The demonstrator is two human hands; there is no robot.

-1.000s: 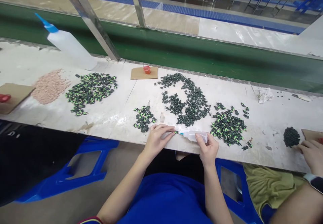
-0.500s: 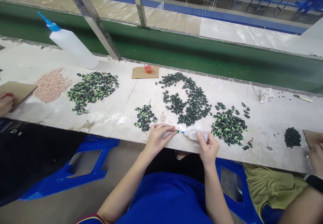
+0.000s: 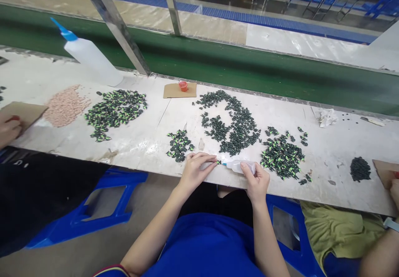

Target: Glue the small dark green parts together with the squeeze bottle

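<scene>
Between its thumb and fingers, my left hand (image 3: 198, 169) pinches a small dark green piece (image 3: 219, 162) with a bright green spot. My right hand (image 3: 257, 179) grips a small translucent squeeze bottle (image 3: 238, 166), laid nearly level, its blue tip at the piece. Beyond my hands spreads a curved heap of small dark green parts (image 3: 245, 123). A small pile of dark pieces with bright green spots (image 3: 179, 145) lies by my left hand. By my right hand is a larger pile of similar spotted pieces (image 3: 282, 156).
A large white bottle with a blue nozzle (image 3: 93, 60) stands at the back left. A red cup (image 3: 183, 86) sits on cardboard (image 3: 170, 90). Pink bits (image 3: 65, 106) and more spotted pieces (image 3: 116, 110) lie left. Co-workers' hands (image 3: 9, 129) appear at both edges. A metal post (image 3: 116, 27) rises behind.
The bottle's tip has come slightly left, closer to the piece in my left hand. My left hand stays in place. The co-worker's hand and wrist at the right edge have shifted.
</scene>
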